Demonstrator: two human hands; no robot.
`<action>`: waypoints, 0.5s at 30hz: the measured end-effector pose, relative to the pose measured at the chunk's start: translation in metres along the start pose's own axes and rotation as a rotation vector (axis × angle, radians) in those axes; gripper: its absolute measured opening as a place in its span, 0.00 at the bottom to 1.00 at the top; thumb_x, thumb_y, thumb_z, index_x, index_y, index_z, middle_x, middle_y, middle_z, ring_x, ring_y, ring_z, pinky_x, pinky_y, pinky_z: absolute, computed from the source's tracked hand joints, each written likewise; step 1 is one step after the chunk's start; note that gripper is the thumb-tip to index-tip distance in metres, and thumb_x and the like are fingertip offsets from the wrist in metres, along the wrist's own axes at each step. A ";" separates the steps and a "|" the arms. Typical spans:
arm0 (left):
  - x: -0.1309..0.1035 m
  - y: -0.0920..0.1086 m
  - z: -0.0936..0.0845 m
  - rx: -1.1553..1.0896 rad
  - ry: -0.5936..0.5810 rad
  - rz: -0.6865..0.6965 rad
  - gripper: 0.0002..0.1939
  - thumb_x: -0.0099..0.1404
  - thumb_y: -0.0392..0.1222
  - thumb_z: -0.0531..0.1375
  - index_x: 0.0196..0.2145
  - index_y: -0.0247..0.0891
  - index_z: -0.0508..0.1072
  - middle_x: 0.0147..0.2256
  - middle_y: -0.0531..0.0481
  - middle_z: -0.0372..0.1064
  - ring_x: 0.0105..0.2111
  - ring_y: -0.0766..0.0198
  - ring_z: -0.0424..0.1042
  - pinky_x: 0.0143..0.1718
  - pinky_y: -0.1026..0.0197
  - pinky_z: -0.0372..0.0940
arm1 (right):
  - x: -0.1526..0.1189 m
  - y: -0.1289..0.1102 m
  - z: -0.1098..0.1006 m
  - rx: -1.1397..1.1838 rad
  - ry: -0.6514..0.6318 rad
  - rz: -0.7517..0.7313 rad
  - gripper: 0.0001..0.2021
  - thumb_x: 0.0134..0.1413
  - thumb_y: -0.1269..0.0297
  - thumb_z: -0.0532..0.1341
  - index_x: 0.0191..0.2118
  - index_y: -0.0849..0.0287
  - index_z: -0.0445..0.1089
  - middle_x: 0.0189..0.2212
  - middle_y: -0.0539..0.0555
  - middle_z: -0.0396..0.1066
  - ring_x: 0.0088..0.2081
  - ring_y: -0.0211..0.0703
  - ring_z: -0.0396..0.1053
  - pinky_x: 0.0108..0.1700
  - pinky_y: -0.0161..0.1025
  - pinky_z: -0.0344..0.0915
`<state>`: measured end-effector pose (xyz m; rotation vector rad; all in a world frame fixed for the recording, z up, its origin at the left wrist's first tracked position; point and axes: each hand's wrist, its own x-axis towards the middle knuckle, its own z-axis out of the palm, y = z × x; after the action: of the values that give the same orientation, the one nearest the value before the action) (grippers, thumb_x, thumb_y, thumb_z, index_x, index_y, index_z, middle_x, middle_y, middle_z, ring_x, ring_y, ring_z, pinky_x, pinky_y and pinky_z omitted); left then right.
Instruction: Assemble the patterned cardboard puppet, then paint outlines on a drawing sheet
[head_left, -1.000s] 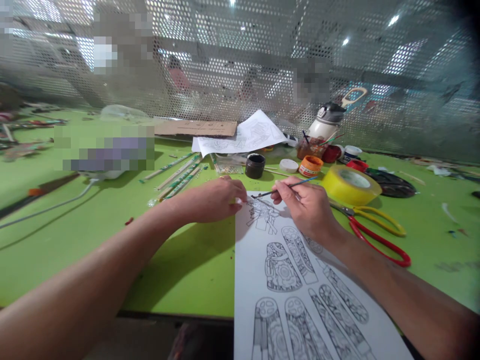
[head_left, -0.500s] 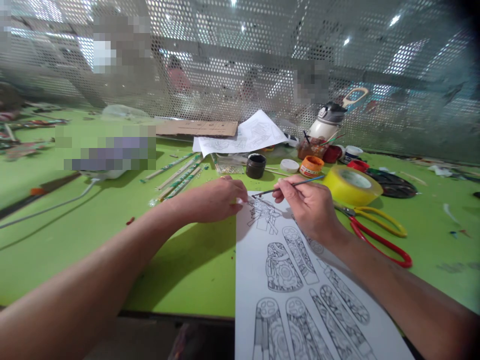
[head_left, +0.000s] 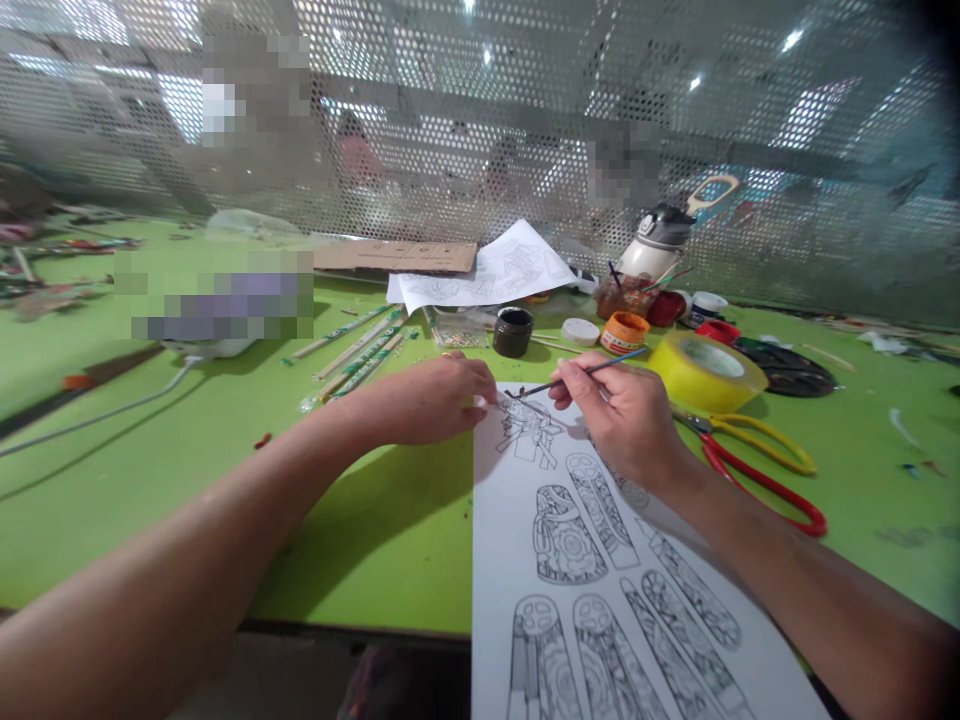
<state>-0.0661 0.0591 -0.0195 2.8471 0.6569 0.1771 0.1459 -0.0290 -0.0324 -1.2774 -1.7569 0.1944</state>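
A white sheet [head_left: 499, 540] with black line drawings lies on the green table and hangs over its front edge. My right hand [head_left: 619, 405] pinches a thin brush [head_left: 544, 386] with a blue end, its dark tip over the small drawing at the sheet's top left. My left hand [head_left: 442, 398] rests beside the sheet's upper left corner, fingers curled together; whatever they hold, if anything, is too small to name. Beyond the hands stands an open jar of dark paint [head_left: 513, 333].
Right of my right hand are a yellow tape roll [head_left: 705, 370], red-and-yellow-handled scissors [head_left: 765, 460] and a dark palette [head_left: 787, 369]. Behind stand an orange paint jar [head_left: 624, 332] and a bottle [head_left: 656, 245]. Thin sticks [head_left: 360, 360] lie left, below cardboard [head_left: 397, 256].
The brush tip has shifted slightly over the small drawing. Both hands keep nearly the same place and grip.
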 end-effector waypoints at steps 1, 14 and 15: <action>0.000 0.001 0.000 -0.002 -0.003 -0.001 0.13 0.63 0.37 0.53 0.42 0.37 0.75 0.47 0.45 0.71 0.45 0.63 0.69 0.50 0.59 0.61 | 0.000 0.000 0.000 0.003 0.003 -0.006 0.13 0.63 0.60 0.54 0.31 0.61 0.70 0.25 0.52 0.72 0.27 0.37 0.70 0.31 0.36 0.67; 0.001 0.001 -0.001 -0.005 -0.006 -0.006 0.13 0.63 0.35 0.53 0.42 0.36 0.75 0.47 0.45 0.71 0.45 0.62 0.68 0.51 0.59 0.60 | 0.001 0.001 0.003 0.010 -0.018 -0.012 0.14 0.63 0.60 0.53 0.31 0.60 0.70 0.26 0.52 0.72 0.27 0.37 0.69 0.31 0.37 0.67; 0.000 0.001 -0.001 -0.006 -0.006 -0.007 0.13 0.63 0.35 0.53 0.43 0.35 0.75 0.47 0.45 0.70 0.45 0.62 0.68 0.51 0.59 0.60 | 0.001 0.002 0.002 0.006 -0.020 -0.010 0.14 0.63 0.60 0.53 0.31 0.60 0.70 0.26 0.52 0.72 0.26 0.37 0.69 0.31 0.36 0.66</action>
<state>-0.0654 0.0583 -0.0183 2.8378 0.6637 0.1687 0.1452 -0.0270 -0.0343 -1.2663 -1.7784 0.2077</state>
